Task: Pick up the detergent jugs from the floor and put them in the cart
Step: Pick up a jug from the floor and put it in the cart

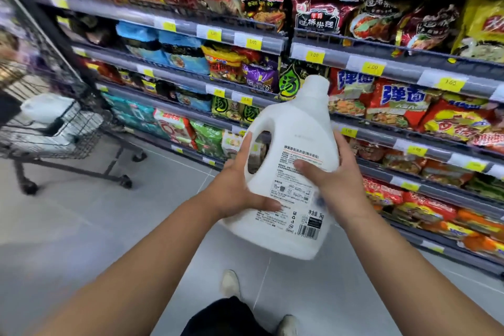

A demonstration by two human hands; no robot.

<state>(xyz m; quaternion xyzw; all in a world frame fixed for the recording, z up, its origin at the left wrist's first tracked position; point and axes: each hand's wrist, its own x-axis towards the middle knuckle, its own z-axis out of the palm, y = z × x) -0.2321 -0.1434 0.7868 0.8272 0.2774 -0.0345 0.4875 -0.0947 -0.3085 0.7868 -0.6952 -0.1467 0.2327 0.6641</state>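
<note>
A large white detergent jug [293, 128] with a printed back label hangs in the air in front of me, tilted slightly, cap up. My left hand [234, 185] grips its left side by the handle, thumb across the label. My right hand [331, 172] holds the right side, thumb on the label. The black wire cart [81, 131] stands at the left, well apart from the jug. Inside it lies another white jug [47, 109], blurred.
Grey shelves [354, 63] full of noodle packets run along the right and behind the jug. The floor is grey tile [81, 226]. My shoes [230, 284] show at the bottom. The cart's wheels [125, 181] rest on the tiles.
</note>
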